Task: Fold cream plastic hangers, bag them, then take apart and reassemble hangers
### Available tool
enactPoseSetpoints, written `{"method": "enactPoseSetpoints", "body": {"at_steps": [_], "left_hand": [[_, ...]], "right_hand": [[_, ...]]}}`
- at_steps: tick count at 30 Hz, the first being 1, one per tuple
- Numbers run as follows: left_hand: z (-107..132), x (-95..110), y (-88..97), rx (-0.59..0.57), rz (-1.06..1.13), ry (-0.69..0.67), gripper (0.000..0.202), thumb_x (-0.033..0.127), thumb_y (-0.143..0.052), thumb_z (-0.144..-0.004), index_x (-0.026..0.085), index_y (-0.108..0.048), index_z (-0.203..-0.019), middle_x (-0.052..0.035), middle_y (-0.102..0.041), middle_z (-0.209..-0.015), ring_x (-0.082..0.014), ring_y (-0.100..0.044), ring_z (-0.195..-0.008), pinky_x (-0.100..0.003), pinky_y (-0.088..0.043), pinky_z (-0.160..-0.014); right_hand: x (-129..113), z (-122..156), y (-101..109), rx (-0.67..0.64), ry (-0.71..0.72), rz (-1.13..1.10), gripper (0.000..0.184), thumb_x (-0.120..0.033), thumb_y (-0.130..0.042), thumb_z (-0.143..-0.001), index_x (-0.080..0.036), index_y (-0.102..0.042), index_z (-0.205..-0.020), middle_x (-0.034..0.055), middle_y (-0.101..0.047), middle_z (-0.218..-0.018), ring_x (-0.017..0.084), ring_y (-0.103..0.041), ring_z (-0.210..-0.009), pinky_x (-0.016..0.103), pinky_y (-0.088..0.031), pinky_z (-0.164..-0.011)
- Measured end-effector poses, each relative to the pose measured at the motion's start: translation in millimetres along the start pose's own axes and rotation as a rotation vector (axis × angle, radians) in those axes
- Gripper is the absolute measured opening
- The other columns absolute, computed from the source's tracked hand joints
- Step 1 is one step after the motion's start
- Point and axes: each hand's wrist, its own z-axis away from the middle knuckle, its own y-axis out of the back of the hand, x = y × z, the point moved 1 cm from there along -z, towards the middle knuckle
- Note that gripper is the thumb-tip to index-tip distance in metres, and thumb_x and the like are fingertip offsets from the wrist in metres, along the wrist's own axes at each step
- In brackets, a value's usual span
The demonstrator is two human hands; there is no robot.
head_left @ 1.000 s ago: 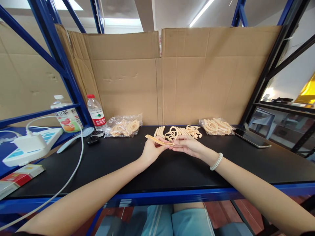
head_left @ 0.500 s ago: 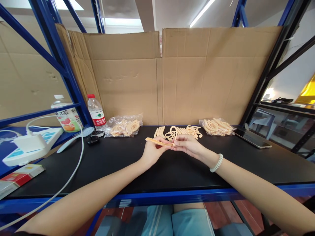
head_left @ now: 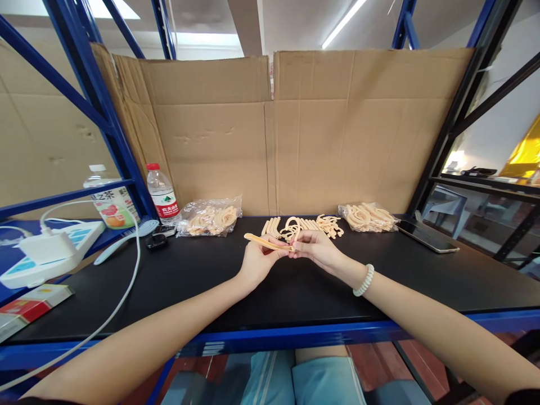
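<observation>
Over the black tabletop my hands meet at the fingertips. My left hand (head_left: pixel 258 263) is closed on a long, flat, pale wood-coloured strip (head_left: pixel 256 240), its rounded end sticking out to the left. My right hand (head_left: pixel 321 248) pinches a pale hooked piece (head_left: pixel 298 225) against the strip's right end; the fingers hide the joint, so I cannot tell how the two fit together. Just behind the hands lie several like pieces: straight-stemmed hooked ones (head_left: pixel 272 227) on the left and a heap of small curled ones (head_left: pixel 331 226) on the right.
Clear bags of similar pieces lie at the back left (head_left: pixel 210 218) and back right (head_left: pixel 368 217). A phone (head_left: pixel 426 236) rests at right. A water bottle (head_left: pixel 163 194), power strip (head_left: pixel 76 253), white cable (head_left: pixel 130 281) and small box (head_left: pixel 34 306) are at left. A cardboard wall (head_left: pixel 211 146) stands behind.
The view has shifted slightly, moving everything a little to the left. Both hands keep their grip; the strip's free end is tipped up a little more.
</observation>
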Motion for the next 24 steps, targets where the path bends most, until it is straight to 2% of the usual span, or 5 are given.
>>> {"method": "enactPoseSetpoints", "body": {"at_steps": [9,14,18,24], "left_hand": [[0.6,-2.3,-2.0,0.027,0.09,0.058,0.018,0.023,-0.081,-0.062,0.014,-0.069,-0.072,-0.0049,-0.073,-0.075,-0.0212,-0.07,-0.074,-0.034,-0.054,-0.077],[0.2,-2.4,-3.2,0.069,0.141,0.148,0.024,0.023,-0.084,-0.056,0.012,-0.069,-0.071,-0.0044,-0.072,-0.072,-0.0202,-0.069,-0.075,-0.033,-0.054,-0.078],[-1.2,-4.3,-2.3,0.1,0.202,0.228,0.031,0.025,-0.087,-0.052,0.011,-0.068,-0.073,-0.004,-0.071,-0.071,-0.0181,-0.068,-0.073,-0.031,-0.054,-0.077],[-2.0,-4.4,-2.0,0.088,0.251,0.267,0.037,0.029,-0.087,-0.055,0.01,-0.066,-0.078,-0.0057,-0.072,-0.078,-0.0183,-0.069,-0.078,-0.033,-0.056,-0.082]], "right_hand": [[2.6,-1.8,-2.1,0.062,0.012,0.035,0.038,-0.038,-0.087,-0.053,-0.013,-0.062,-0.067,0.0012,-0.065,-0.07,0.014,-0.066,-0.061,0.03,-0.056,-0.067],[6.4,-4.3,-3.6,0.142,0.03,0.068,0.037,-0.037,-0.087,-0.051,-0.014,-0.062,-0.065,0.0012,-0.066,-0.067,0.013,-0.066,-0.058,0.028,-0.056,-0.062],[7.1,-3.6,-4.9,0.188,-0.011,0.053,0.034,-0.035,-0.086,-0.053,-0.014,-0.065,-0.068,0.0025,-0.067,-0.068,0.014,-0.067,-0.061,0.028,-0.056,-0.064],[4.6,-2.2,-3.3,0.21,-0.072,0.031,0.032,-0.034,-0.086,-0.052,-0.015,-0.067,-0.068,0.0032,-0.068,-0.075,0.014,-0.065,-0.07,0.026,-0.053,-0.068]]}}
